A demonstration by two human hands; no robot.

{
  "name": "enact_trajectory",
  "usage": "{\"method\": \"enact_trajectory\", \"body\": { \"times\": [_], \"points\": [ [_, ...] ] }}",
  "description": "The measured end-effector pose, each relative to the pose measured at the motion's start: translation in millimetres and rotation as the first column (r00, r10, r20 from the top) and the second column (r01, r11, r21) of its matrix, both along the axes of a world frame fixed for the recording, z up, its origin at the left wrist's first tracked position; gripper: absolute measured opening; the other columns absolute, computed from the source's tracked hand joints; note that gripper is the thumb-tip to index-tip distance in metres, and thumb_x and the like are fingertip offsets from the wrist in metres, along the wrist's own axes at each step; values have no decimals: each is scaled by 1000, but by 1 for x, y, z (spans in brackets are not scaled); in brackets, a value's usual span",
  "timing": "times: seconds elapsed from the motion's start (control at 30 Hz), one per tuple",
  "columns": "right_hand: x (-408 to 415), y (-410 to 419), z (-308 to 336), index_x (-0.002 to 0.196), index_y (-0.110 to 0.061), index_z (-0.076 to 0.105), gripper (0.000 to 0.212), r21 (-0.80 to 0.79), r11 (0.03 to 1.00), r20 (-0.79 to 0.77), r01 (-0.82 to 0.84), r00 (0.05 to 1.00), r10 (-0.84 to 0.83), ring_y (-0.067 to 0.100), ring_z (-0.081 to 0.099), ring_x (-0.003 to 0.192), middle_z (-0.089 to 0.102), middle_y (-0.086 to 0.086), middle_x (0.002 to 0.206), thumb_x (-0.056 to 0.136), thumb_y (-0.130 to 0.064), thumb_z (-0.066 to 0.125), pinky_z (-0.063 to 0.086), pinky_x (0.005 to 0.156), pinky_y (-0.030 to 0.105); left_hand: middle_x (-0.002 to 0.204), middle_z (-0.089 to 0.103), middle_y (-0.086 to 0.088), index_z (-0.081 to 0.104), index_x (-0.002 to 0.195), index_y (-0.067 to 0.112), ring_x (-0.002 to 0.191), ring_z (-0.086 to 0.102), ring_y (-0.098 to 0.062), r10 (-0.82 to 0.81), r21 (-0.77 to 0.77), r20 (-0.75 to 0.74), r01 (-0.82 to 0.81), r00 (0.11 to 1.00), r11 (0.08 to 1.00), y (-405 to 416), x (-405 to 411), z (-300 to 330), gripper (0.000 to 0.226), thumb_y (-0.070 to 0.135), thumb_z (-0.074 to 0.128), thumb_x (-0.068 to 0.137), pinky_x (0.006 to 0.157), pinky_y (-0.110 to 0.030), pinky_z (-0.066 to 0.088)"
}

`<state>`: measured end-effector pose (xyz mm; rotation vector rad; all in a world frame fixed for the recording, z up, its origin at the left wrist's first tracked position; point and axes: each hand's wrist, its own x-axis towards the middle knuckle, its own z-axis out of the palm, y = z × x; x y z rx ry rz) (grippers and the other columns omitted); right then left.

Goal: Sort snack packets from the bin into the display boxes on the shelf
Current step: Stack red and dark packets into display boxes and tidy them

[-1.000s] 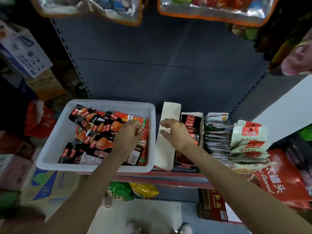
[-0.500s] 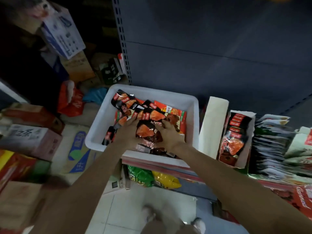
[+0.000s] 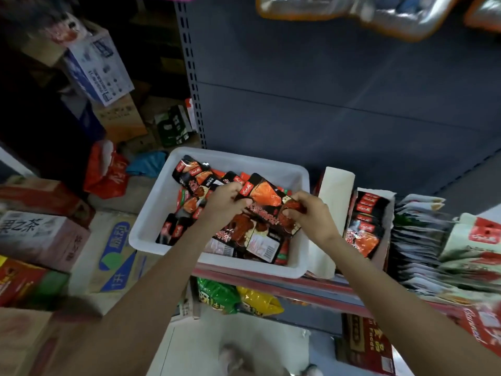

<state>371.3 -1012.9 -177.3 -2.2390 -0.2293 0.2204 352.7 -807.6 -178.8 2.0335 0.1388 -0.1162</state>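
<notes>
Packets (image 3: 267, 202) fill white bin (image 3: 151, 213); display box (image 3: 385, 210) half-stocked.

Bin (image 3: 151, 226): white plastic, smooth, matt. Snack packets (image 3: 267, 202): glossy printed film, black and orange. Display box (image 3: 390, 213): white card, matt, rough torn edges. Shelf back panel (image 3: 325, 90): grey painted metal, matt. Cartons (image 3: 119, 118): brown corrugated cardboard.

Left hand (image 3: 225, 203): bare, no glove, ring or watch in view.
Right hand (image 3: 309, 215): bare, likewise without ring or watch.
Forearms: both bare up to the frame edge; no sleeve or cuff shows.
Feet: pale footwear at the bottom edge, too blurred to tell the kind.
</notes>
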Motion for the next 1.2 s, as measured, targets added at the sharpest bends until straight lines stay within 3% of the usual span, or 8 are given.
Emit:
{"method": "enact_trajectory", "body": {
  "times": [0.1, 0.2, 0.27, 0.4, 0.57, 0.73, 0.97, 1.2],
  "points": [
    [1, -35, 13, 83, -16, 54, 14, -48, 996, 24, 73, 997, -72, 12, 61, 76, 65, 0, 82, 84, -10, 68, 43, 63, 12, 76, 52, 6, 53, 80, 13, 76, 56, -11, -38, -12, 82, 39, 996, 999, -39, 10, 10, 13, 11, 63, 88, 82, -43, 55],
    [0, -74, 26, 84, -12, 54, 14, -145, 979, 86, 144, 987, -133, 17, 57, 72, 62, 2, 79, 83, -11, 68, 37, 55, 9, 83, 63, -16, 58, 85, 7, 72, 55, -17, -110, 3, 165, 111, 980, 994, -80, 20, 16, 10, 14, 65, 87, 73, -41, 50],
    [-1, -100, 32, 88, -11, 56, 13, -194, 960, 130, 200, 976, -177, 19, 57, 74, 63, 3, 81, 83, -11, 68, 35, 54, 14, 76, 61, -11, 57, 81, 10, 72, 52, -16, -151, 13, 185, 151, 971, 988, -108, 27, 17, 12, 16, 66, 85, 70, -39, 47],
    [-5, -137, 41, 116, -7, 56, 32, -66, 962, 133, 266, 958, -256, 10, 57, 92, 61, -2, 99, 85, -5, 66, 36, 70, 8, 75, 62, -3, 63, 91, 10, 74, 58, -23, -238, 128, 208, 214, 949, 968, -161, 34, 23, 6, 12, 65, 86, 68, -31, 41],
    [-4, -158, 40, 125, -14, 51, 39, -132, 971, 184, 200, 967, -174, 13, 56, 81, 58, -1, 91, 89, -3, 59, 34, 58, 8, 100, 68, -9, 63, 105, 9, 93, 62, -24, -372, 341, 185, 295, 910, 892, -195, 40, 25, 18, 14, 63, 88, 78, -32, 47],
    [-3, -167, 37, 112, -9, 53, 24, -294, 940, 244, 176, 964, -104, 25, 60, 79, 60, 3, 83, 89, -5, 57, 31, 60, 22, 95, 61, 4, 60, 110, 13, 86, 56, -13, -398, 351, 154, 326, 904, 878, -196, 47, 30, 22, 15, 64, 88, 76, -28, 46],
    [-2, -165, 30, 115, -10, 50, 27, -455, 887, 246, 79, 968, 40, 34, 61, 89, 57, 14, 106, 89, -3, 52, 52, 71, 41, 102, 66, -4, 58, 107, 18, 85, 60, -18, -434, 415, 57, 374, 899, 830, -212, 42, 16, 20, 15, 63, 88, 78, -37, 52],
    [-4, -153, 14, 119, -9, 58, 33, -570, 821, 126, -12, 987, 102, 29, 55, 108, 54, 11, 116, 88, 0, 52, 49, 85, 37, 84, 63, 4, 63, 96, 14, 80, 62, -14, -354, 308, 61, 320, 933, 896, -208, 31, 8, 10, 9, 60, 88, 75, -28, 51]
  ]
}}
